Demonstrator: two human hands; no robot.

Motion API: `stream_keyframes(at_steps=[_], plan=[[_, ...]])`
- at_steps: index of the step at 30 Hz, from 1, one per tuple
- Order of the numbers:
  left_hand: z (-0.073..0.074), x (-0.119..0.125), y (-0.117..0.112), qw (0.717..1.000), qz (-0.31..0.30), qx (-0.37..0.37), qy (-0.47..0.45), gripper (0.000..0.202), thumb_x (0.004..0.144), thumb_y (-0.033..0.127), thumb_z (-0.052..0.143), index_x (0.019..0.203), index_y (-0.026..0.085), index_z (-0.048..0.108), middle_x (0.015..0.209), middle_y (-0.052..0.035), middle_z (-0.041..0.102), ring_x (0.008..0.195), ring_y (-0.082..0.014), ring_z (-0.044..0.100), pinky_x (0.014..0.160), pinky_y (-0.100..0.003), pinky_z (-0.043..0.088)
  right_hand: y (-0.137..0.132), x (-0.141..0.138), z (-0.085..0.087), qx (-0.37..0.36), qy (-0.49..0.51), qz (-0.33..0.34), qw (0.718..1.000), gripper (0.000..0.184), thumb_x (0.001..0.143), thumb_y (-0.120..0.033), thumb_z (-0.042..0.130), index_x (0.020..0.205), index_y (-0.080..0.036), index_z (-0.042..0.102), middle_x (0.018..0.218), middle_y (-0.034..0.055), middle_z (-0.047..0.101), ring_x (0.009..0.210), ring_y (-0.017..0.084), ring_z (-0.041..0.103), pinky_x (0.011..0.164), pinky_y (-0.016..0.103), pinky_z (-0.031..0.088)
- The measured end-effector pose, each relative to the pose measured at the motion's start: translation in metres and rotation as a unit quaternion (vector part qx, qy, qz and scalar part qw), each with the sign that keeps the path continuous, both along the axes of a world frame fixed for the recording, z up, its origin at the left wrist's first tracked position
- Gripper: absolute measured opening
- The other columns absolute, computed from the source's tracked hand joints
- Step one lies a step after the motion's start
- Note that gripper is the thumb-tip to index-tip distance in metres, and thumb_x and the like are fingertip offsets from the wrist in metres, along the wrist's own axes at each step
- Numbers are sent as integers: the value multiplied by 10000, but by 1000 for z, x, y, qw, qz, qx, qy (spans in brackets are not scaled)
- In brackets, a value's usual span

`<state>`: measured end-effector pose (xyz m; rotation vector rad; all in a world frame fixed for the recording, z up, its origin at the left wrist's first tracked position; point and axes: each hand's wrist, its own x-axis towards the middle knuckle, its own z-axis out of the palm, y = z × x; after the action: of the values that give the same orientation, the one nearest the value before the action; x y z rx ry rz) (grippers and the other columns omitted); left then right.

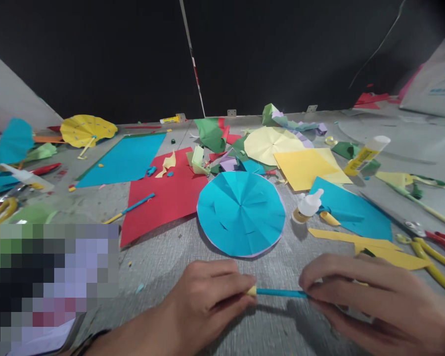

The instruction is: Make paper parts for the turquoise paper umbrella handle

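Nearest my camera, the right hand (367, 296) pinches a thin blue stick (280, 292); the left hand (213, 291) grips its yellow part (251, 290). I see it run crosswise between them, just nearer me than the blue disc (241, 217).

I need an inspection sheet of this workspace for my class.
Surface: grey tabletop, scattered with coloured scraps.
Job's things: thin blue paper-like rod with a yellow end; round, creased blue paper disc beyond.
Clutter: red paper sheet, white plastic dropper bottle beside the disc, yellow-and-white glue stick at right.
Hands: left hand pinches the yellow end; right hand holds the rod's blue part.
Cables: thin pale line at upper right; whether a cable, unclear.
Surroundings: black panel behind; white printed bag at right.
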<state>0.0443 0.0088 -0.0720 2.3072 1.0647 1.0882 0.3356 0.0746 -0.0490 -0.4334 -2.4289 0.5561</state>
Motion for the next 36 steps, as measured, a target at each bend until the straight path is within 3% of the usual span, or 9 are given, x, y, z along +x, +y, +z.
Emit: stream_keyframes(at_steps=[6, 10, 12, 14, 16, 20, 24, 31, 36], plan=[[6, 2, -5, 998, 36, -46, -38, 126, 920, 133, 742, 1015, 155, 822, 730, -39, 772, 609, -136, 700, 567, -185, 562, 5, 2, 3, -54, -54, 23, 997, 245, 896, -90, 723, 1088, -235, 771, 1062, 60, 790, 893, 185, 790, 774, 222, 643], [13, 3, -10, 989, 72, -120, -39, 353, 814, 84, 770, 1139, 208, 831, 1000, -80, 850, 921, -213, 796, 771, -253, 642, 11, 2, 12, -76, -52, 30, 995, 225, 881, -99, 734, 1053, -242, 760, 1015, 58, 775, 861, 190, 776, 755, 238, 632], [13, 3, -9, 983, 53, -166, -51, 318, 866, 110, 722, 1147, 212, 832, 958, -67, 853, 858, -195, 793, 726, -246, 632, 14, 1, 17, -75, -70, 34, 994, 240, 889, -80, 703, 1062, -244, 736, 1015, 52, 760, 858, 181, 767, 758, 243, 625], [10, 3, -5, 978, 47, -191, -72, 258, 924, 147, 693, 1140, 185, 828, 811, -42, 830, 652, -146, 736, 589, -210, 574, 16, 0, 20, -73, -81, 32, 994, 242, 900, -68, 674, 1060, -245, 713, 1020, 45, 745, 875, 173, 761, 769, 245, 621], [6, 2, -1, 982, 55, -169, -69, 209, 928, 192, 740, 1114, 146, 826, 726, -30, 795, 541, -122, 658, 513, -200, 504, 18, -2, 21, -69, -77, 31, 994, 230, 910, -62, 658, 1043, -246, 700, 1016, 37, 736, 889, 161, 756, 776, 239, 619], [3, -2, 2, 998, 19, -55, 2, 163, 977, 255, 730, 948, 119, 816, 674, -24, 726, 551, -130, 624, 510, -224, 446, 19, -5, 23, -61, -48, 24, 997, 214, 923, -66, 654, 1020, -253, 692, 994, 20, 729, 871, 139, 750, 775, 221, 620], [3, -5, -2, 996, 12, 18, 91, 207, 1060, 232, 586, 1047, 135, 768, 735, -30, 704, 622, -171, 660, 512, -263, 433, 18, -8, 23, -56, -34, 8, 998, 189, 929, -88, 663, 997, -259, 705, 967, 16, 732, 841, 140, 749, 751, 232, 623], [-1, -2, -2, 998, 20, -34, 52, 368, 1000, 58, 490, 1314, 108, 677, 952, -97, 669, 742, -181, 652, 633, -287, 534, 15, -12, 21, -46, -6, -32, 998, 146, 928, -128, 687, 958, -261, 737, 944, 12, 751, 832, 147, 755, 760, 251, 631], [5, 0, -5, 995, 30, -77, 53, 250, 956, 51, 505, 1090, 129, 701, 964, -92, 626, 763, -184, 627, 647, -304, 522, 12, -14, 17, -54, 13, -54, 997, 148, 923, -118, 696, 940, -260, 732, 935, 11, 754, 829, 154, 754, 732, 255, 636]])
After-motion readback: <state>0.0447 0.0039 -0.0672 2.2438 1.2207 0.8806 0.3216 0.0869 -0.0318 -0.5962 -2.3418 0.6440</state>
